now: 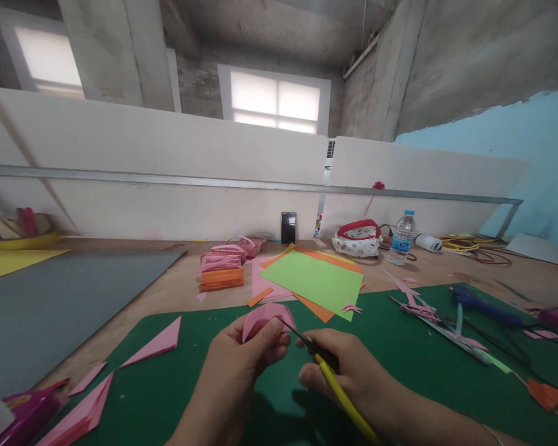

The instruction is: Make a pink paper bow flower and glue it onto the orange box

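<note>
My left hand (255, 347) pinches a curved piece of pink paper (266, 314) between thumb and fingers, above the green cutting mat (167, 396). In my right hand (344, 365) is a pair of yellow-handled scissors (337, 387), the fingers wrapped round it. Its thin dark blade reaches to the right edge of the pink paper, by my left thumb. I cannot tell how far the blades are apart. Folded pink paper triangles (157, 344) lie on the mat at the left.
Green paper sheets (316, 279) over orange ones lie beyond my hands, beside pink and orange paper bundles (222, 279). A blue glue gun (486, 306) and pink scraps are at right. Behind stand a phone (288, 228), a pouch (357, 238) and a water bottle (401, 238).
</note>
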### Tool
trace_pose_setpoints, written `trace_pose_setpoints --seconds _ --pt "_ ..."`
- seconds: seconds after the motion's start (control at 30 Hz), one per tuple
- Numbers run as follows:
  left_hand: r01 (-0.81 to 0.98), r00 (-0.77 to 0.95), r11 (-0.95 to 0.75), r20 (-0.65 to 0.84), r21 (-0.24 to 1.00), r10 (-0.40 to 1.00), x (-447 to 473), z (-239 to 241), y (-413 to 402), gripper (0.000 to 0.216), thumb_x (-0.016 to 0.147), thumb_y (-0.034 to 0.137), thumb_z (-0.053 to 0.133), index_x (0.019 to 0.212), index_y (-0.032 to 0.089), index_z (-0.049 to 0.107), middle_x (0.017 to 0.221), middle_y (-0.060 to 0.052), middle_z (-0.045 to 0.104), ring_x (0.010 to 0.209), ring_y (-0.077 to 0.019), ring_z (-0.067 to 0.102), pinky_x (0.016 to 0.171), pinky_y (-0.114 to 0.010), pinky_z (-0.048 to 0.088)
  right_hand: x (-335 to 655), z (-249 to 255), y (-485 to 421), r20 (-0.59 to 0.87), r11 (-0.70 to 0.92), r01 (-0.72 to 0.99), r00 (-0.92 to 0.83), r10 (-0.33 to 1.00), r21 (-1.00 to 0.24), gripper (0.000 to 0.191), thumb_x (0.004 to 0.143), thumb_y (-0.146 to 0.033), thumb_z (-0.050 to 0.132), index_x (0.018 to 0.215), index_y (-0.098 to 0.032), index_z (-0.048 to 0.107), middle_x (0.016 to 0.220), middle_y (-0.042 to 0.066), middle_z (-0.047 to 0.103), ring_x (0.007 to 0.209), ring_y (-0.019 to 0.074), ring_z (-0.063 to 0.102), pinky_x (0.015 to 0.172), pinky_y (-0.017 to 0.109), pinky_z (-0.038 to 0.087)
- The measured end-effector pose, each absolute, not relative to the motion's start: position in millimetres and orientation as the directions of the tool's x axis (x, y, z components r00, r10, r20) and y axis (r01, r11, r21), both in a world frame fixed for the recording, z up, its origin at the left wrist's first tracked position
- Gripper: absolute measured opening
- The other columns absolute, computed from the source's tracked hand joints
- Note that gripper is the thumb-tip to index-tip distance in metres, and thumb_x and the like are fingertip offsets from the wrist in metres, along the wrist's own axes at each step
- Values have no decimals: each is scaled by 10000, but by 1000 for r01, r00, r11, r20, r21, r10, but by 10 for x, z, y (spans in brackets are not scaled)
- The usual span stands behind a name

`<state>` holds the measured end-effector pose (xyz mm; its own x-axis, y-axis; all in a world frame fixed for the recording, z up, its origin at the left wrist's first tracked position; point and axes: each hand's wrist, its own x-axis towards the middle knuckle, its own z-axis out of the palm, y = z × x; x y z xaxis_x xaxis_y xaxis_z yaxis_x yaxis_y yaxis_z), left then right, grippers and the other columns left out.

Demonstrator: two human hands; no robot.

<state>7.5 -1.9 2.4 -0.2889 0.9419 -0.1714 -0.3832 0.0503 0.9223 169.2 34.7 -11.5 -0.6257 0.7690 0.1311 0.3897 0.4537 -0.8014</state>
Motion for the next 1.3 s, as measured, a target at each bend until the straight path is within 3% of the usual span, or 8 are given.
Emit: trace_pose_setpoints --seconds 0.43,0.63,0.87,1.13,1.3 --pt "-382 -240 62 -164 922 957 40 -1 -26 134 645 229 764 706 132 693 604 -13 672 577 -86 601 582 -154 505 1721 -91 362 148 464 402 -609 779 -790 287 752 -427 652 757 -144 604 623 -51 418 590 93 334 527 217 269" --pt "-405 -229 89 -196 910 953 46 39 -17 183 673 262 748 783 120 716 656 -34 686 604 -95 612 591 -158 518 1722 -82 374 150 459 428 -584 798 -779 309 746 -444 648 774 -137 632 595 -52 414 579 95 342 510 218 267" --pt "-301 -331 61 -164 952 929 48 42 -23 170 649 273 751 724 124 718 592 -51 695 557 -120 621 541 -169 512 1737 -105 401 158 469 432 -583 797 -770 279 735 -423 667 767 -149 622 584 -62 372 570 92 305 504 222 245" --pt "-126 -214 4 -31 992 976 78 26 -33 192 656 325 714 686 135 718 581 -48 685 522 -121 577 490 -175 463 1710 -116 371 146 446 401 -591 793 -800 110 720 -200 611 811 -172 558 632 -64 387 575 89 300 505 212 256" --pt "-99 -198 -15 -5 995 980 83 28 -47 177 689 304 663 700 135 714 542 -39 656 511 -115 548 473 -167 437 1692 -167 341 204 500 411 -581 788 -762 152 705 -94 496 816 -177 558 659 -47 441 587 94 330 507 213 258"
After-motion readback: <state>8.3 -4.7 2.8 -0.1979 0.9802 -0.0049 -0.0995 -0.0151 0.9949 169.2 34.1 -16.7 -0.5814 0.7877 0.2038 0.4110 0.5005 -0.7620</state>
